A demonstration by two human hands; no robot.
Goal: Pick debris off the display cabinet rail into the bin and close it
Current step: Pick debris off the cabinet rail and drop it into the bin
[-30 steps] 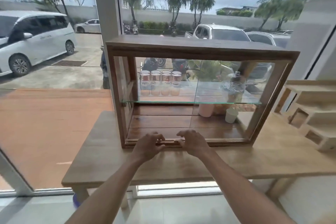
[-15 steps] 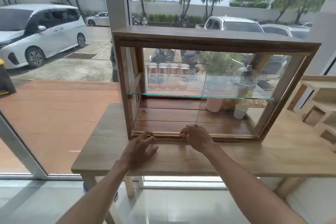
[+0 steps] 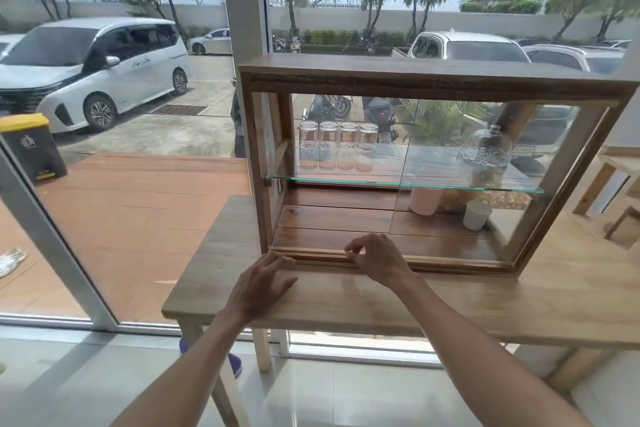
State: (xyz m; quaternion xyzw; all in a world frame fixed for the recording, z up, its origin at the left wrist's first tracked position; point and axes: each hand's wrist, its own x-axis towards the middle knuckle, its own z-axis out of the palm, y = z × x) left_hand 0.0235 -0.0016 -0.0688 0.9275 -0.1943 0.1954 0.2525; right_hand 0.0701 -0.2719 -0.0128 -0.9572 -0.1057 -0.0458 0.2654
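A wooden display cabinet (image 3: 415, 78) with glass panes stands on a wooden table (image 3: 519, 295) by the window. Its bottom rail (image 3: 450, 262) runs along the front edge. My right hand (image 3: 379, 260) rests on the rail near its left half, thumb and forefinger pinched together over the groove; whatever they pinch is too small to see. My left hand (image 3: 259, 284) lies flat on the tabletop just before the rail's left end, fingers spread, holding nothing. A grey bin with a yellow lid (image 3: 29, 146) stands outside, beyond the glass.
Inside the cabinet, several upturned glasses (image 3: 337, 146) stand on a glass shelf, with a glass dome (image 3: 483, 159), a pink cup (image 3: 424, 199) and a white cup (image 3: 477, 214). Wooden shelving (image 3: 616, 191) sits at the right. Parked cars are outside.
The view has swung left, bringing the outdoor bin into sight. My left hand slid off the rail onto the tabletop and flattened. My right hand stayed on the rail, fingers pinching.
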